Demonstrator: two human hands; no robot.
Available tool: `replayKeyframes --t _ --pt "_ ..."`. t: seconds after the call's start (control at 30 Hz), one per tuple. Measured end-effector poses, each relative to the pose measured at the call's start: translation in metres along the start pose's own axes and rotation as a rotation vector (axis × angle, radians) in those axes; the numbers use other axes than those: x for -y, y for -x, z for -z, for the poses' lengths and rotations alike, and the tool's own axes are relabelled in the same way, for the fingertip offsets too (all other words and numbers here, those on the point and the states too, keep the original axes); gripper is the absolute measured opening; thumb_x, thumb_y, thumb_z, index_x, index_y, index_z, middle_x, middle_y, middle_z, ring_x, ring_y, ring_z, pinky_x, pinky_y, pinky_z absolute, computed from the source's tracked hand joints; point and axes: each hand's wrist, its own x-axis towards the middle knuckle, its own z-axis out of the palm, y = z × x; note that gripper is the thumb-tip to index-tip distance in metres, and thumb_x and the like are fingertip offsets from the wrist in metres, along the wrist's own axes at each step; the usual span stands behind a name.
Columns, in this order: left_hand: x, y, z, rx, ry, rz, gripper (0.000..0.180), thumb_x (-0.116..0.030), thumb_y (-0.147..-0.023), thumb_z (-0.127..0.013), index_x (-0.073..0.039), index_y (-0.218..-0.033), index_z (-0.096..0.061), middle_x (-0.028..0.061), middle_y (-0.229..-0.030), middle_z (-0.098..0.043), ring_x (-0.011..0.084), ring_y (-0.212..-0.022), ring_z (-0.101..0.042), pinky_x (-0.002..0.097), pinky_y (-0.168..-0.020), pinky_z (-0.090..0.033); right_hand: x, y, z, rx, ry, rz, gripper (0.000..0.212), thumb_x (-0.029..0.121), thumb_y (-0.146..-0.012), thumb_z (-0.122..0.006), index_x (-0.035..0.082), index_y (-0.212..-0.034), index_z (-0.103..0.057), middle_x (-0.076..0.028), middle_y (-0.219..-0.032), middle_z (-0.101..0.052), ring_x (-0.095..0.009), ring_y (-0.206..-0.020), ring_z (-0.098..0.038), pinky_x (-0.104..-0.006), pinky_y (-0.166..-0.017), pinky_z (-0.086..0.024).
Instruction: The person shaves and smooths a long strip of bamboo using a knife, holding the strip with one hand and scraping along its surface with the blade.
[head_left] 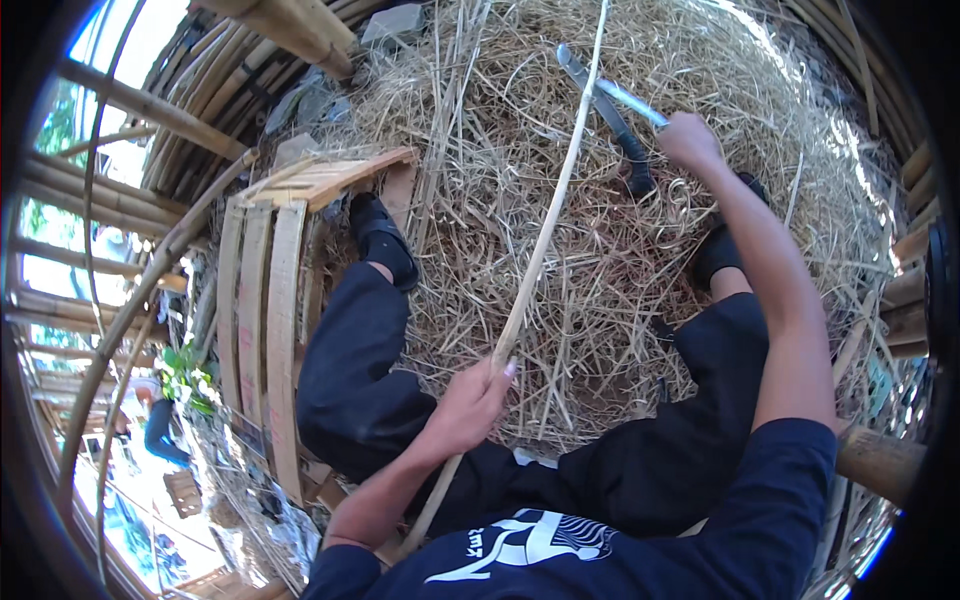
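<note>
A long pale bamboo strip (540, 240) runs from beside my body up past the top of the view. My left hand (470, 405) is closed around its lower part, above my lap. Farther out on the right, my right hand (692, 143) grips a knife, its bright blade (635, 103) pointing up and left. The blade's far end meets or overlaps the strip; contact is hard to tell. The knife's handle is hidden in my fist. Just left of that hand, a dark, slightly curved rod-like tool (622, 138) with a greyish end lies on the straw, partly crossed by strip and blade.
Straw and shavings (600, 330) cover the ground between my feet. A slatted wooden crate (265, 320) stands beside my left leg. Bamboo poles (110, 200) form a wall on the left, and a thick bamboo pole (880, 462) juts out at my right. Stones (395, 25) lie at the upper left.
</note>
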Motion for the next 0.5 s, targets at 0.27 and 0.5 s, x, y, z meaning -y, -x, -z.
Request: replayKeyframes --t 0.27,0.5 --pt "-0.020 -0.004 0.000 -0.060 -0.143 -0.011 0.029 -0.025 -0.100 -0.045 -0.002 -0.082 -0.047 0.0027 -0.057 -0.044 0.0105 -0.050 -0.043 0.0319 -0.048 -0.036 0.001 0.044 -0.025 0.115 -0.304 0.230 0.038 0.030 -0.077 -0.066 -0.008 -0.079 -0.066 -0.023 -0.072 -0.065 -0.032 -0.067 -0.067 -0.0399 -0.064 -0.053" --pt "-0.023 -0.003 -0.006 -0.226 -0.527 -0.040 0.018 -0.016 -0.096 -0.048 0.001 -0.089 -0.047 0.0204 -0.057 -0.052 0.0389 -0.053 -0.054 0.0456 -0.051 -0.040 0.075 0.137 -0.035 0.423 -0.010 0.794 0.028 0.022 -0.067 -0.061 -0.006 -0.065 -0.063 -0.020 -0.059 -0.061 -0.036 -0.059 -0.063 -0.0441 -0.062 -0.055"
